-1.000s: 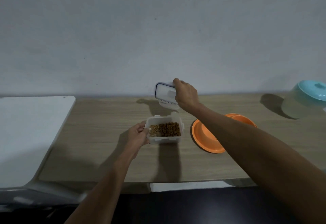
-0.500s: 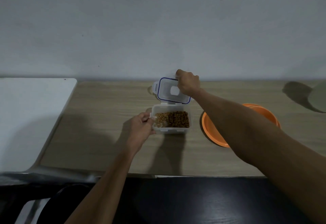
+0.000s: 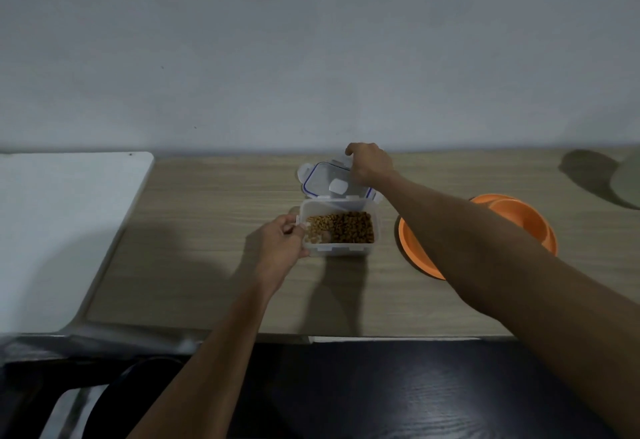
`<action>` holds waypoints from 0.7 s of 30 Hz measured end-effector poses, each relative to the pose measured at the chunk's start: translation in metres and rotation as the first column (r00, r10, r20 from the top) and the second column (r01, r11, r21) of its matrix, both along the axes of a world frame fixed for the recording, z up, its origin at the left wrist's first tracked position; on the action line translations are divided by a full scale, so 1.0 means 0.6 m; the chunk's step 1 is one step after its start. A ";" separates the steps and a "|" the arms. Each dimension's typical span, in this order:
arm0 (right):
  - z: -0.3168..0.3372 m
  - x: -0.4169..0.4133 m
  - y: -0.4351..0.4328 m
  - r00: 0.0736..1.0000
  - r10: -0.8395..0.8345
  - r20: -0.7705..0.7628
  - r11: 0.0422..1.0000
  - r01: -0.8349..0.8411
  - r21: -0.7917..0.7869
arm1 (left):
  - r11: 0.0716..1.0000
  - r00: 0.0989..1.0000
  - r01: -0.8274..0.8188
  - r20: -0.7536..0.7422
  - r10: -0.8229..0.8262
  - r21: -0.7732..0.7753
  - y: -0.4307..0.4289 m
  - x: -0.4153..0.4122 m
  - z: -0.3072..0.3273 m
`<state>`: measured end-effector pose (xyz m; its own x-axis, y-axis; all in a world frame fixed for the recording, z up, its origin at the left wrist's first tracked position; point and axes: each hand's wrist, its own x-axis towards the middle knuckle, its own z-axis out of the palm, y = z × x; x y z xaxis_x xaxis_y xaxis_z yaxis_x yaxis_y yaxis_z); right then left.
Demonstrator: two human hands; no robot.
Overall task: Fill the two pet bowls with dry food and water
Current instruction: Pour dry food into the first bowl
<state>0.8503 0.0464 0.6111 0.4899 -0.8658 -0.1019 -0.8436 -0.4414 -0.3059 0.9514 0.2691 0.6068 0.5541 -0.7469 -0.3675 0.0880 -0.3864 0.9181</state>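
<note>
A clear plastic box (image 3: 337, 250) of brown dry pet food (image 3: 341, 227) stands open on the wooden table (image 3: 214, 231). My left hand (image 3: 282, 244) grips the box's left edge. Just behind the box lies its blue-rimmed clear lid (image 3: 329, 180), and my right hand (image 3: 369, 163) holds the lid's far right edge, fingers curled over it. To the right sit the orange pet bowls (image 3: 412, 244), one inside or against the other, partly hidden by my right forearm. Both look empty.
A white surface (image 3: 62, 224) adjoins the table on the left. A pale wall rises right behind the table. At the far right edge a greyish container (image 3: 628, 182) is cut off by the frame. A dark floor and chair parts lie below the table's front edge.
The lid came down from its raised, tilted pose onto the table behind the box. The view shifted, pushing the teal-lidded container almost out of frame. My left hand kept its hold.
</note>
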 end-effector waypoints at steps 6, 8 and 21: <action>-0.002 -0.040 0.028 0.997 -0.026 0.078 0.999 0.023 0.040 | 1.000 1.000 -0.007 -0.006 0.007 0.022 0.002 -0.002 0.005; 0.003 -0.061 0.056 0.981 -0.102 0.165 0.995 0.098 0.033 | 0.999 1.000 -0.017 -0.002 0.017 0.029 0.003 -0.004 0.009; 0.047 -0.126 0.215 0.838 -0.492 0.237 0.762 0.283 0.582 | 0.997 1.000 -0.020 0.009 0.019 0.076 0.020 -0.027 0.010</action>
<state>0.7749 0.1754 0.6391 0.2132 -0.8578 -0.4677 -0.6889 0.2074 -0.6945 0.9354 0.2814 0.6130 0.5712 -0.7060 -0.4187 0.0891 -0.4538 0.8866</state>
